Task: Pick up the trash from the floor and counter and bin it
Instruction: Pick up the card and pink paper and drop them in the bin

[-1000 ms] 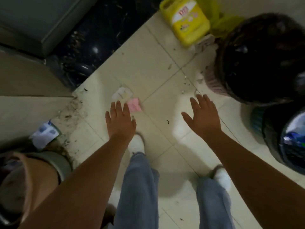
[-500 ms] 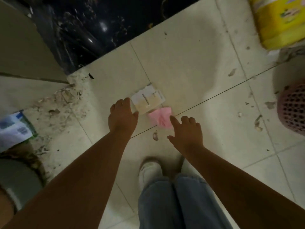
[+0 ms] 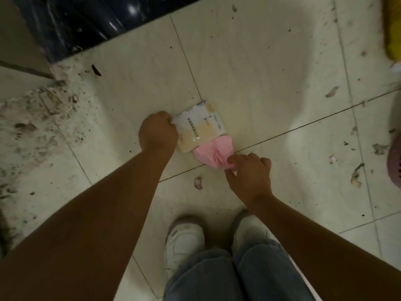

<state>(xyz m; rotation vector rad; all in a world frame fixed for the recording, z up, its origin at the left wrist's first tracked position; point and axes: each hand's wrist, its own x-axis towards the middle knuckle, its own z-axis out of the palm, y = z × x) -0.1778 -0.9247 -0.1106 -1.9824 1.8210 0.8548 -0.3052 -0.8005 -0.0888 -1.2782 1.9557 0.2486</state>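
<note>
A flat white-and-tan paper packet (image 3: 200, 129) with printed text lies on the tiled floor in the middle of the view. A crumpled pink paper (image 3: 213, 153) lies against its lower right corner. My left hand (image 3: 157, 132) is closed on the packet's left edge. My right hand (image 3: 249, 170) pinches the pink paper's lower right corner between thumb and fingers. Both pieces still rest on the floor.
Small scraps (image 3: 198, 183) and peel bits (image 3: 355, 175) dot the tiles. Dirt and debris (image 3: 36, 118) cover the floor at left by a dark glossy plinth (image 3: 86, 25). A pink perforated basket (image 3: 395, 166) and a yellow jug (image 3: 393, 29) sit at the right edge. My shoes (image 3: 184, 240) stand below.
The view has dropped closer to the floor. My left hand closed on the packet's edge, and my right hand moved onto the pink paper and pinched it.
</note>
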